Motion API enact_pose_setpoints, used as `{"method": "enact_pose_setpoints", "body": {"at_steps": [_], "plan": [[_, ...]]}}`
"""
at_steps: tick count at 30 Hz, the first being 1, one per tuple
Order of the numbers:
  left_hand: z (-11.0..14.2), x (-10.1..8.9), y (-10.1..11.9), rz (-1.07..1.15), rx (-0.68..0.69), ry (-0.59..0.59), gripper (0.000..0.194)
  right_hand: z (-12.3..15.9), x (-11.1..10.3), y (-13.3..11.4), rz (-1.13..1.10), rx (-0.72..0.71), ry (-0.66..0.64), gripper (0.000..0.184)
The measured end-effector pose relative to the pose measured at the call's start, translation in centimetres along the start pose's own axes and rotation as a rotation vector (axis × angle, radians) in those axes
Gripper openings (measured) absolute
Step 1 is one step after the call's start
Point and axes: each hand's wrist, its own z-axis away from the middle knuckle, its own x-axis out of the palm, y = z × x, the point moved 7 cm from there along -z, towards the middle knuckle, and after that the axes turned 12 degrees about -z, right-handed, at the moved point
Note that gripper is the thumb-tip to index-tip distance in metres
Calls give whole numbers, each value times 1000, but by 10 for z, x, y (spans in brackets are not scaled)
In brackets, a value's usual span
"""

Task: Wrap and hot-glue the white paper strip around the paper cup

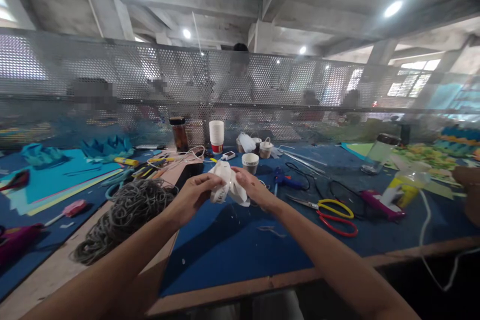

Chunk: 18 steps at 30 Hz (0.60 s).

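Both my hands meet over the blue mat, around a white, creased piece [229,184] that looks like thin paper or cloth with some dark print. My left hand [193,194] pinches its left side between thumb and fingers. On the other side, my right hand [257,189] has its fingers closed against the piece, partly hidden behind it. Just beyond stands a small paper cup [250,163] with lettering round its rim. A heap of grey yarn [129,212] lies beside my left forearm. Red and yellow-handled scissors [332,212] lie open to the right of my right hand.
A stack of paper cups [216,136], a dark-lidded jar [179,134] and small handled cups [266,148] stand at the back. To the right are a blue glue gun [288,179], cables and a clear jar [379,154]. A perforated metal screen [315,85] runs behind.
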Motion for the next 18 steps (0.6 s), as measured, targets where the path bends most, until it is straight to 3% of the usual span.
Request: {"method": "enact_pose_setpoints", "body": {"at_steps": [4,6,8,10,13,15,18], "plan": [[-3,-12,12,106,67,110,15,7,18,9,-193,153,-204,55],[-3,-18,12,142,58,168,14,7,17,15,-162,191,-167,50],[-3,-20,6,172,-1,170,14,5,9,18,-114,174,-47,54],[-1,-16,-3,191,-75,108,14,4,3,17,-95,115,39,72],[3,-4,-13,193,-110,3,11,5,4,8,-19,-3,37,94],[5,5,-15,182,-101,-74,13,6,9,2,89,-75,-13,90],[8,15,-14,161,-63,-172,14,9,16,-7,239,-184,-71,62]]}}
